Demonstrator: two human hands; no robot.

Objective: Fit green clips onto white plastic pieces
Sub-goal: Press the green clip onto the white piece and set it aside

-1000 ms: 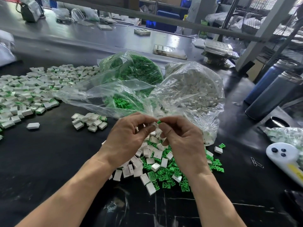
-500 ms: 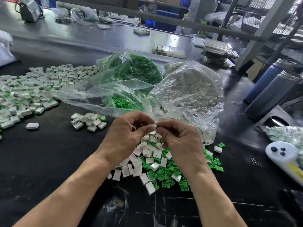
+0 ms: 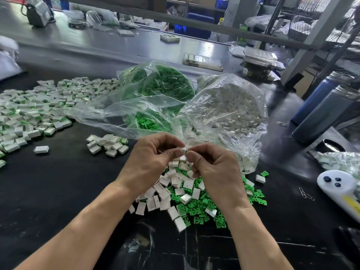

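The table (image 3: 58, 191) is black, with pale scuffs along its near edge. On it, under the hands, lies a mixed heap of bright green clips (image 3: 196, 209) and plain white pieces (image 3: 165, 193). Left of that heap a small cluster of white pieces (image 3: 109, 145) shows a little green at one side, and farther left a wide spread of white pieces (image 3: 29, 114) is flecked with green. Behind the heap, one clear bag (image 3: 157, 84) is filled with green and another clear bag (image 3: 231, 106) with white. Right of the heap stand two dark blue-grey bottles (image 3: 323, 110) and a white device (image 3: 339, 186) with dark blue buttons and a yellow mark.
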